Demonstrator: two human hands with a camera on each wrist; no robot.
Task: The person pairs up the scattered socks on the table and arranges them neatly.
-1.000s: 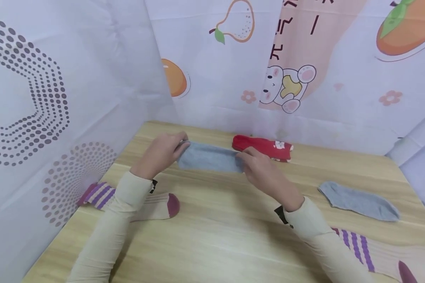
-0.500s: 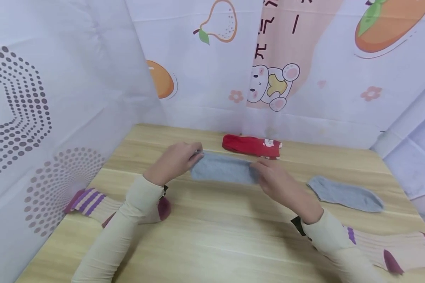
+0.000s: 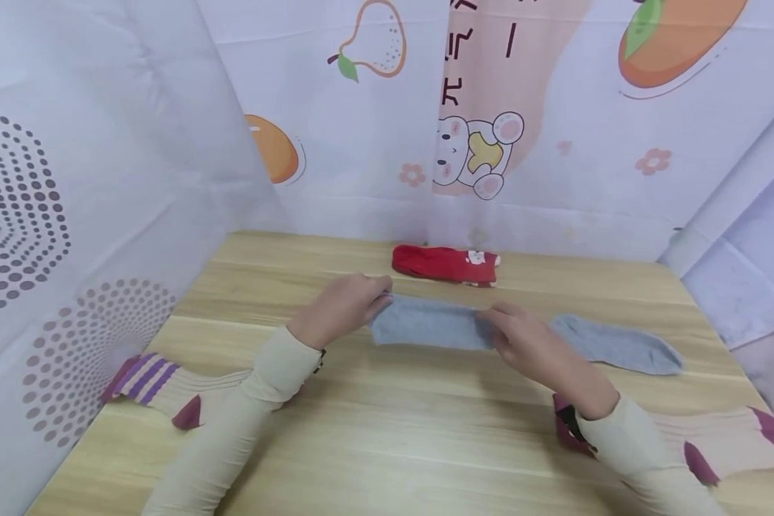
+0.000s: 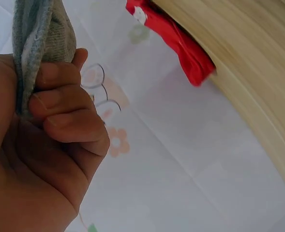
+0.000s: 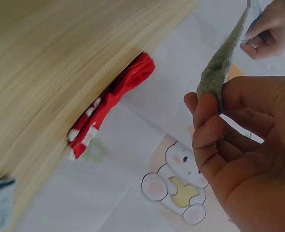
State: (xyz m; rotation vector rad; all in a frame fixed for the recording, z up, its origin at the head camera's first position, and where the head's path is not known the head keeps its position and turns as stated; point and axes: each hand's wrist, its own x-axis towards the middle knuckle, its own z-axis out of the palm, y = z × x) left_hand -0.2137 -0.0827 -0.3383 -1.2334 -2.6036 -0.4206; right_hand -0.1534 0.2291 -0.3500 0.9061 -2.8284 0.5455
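I have the pale grey knitted sock (image 3: 432,322) held up off the wooden table (image 3: 393,444), spread lengthwise just in front of my landmark, the red fabric sock with a white cartoon print (image 3: 445,265). My left hand (image 3: 345,304) pinches one end, fingers curled in against the thumb; my right hand (image 3: 538,351) nips the other between thumb and fingertips. Neither grip shows any gap beyond the cloth.

A second ago I held it more to the red sock's left; now it has come rightward and towards me, still in both hands. I judge that the work is still at the handling stage, only now nearer its grey lookalike (image 3: 626,345), lying right and forward of the red sock, partly behind my right hand. One cream ribbed sock with purple stripes (image 3: 180,387) lies left and forward of the red sock; a cream sock with maroon patches (image 3: 709,433), right and forward.
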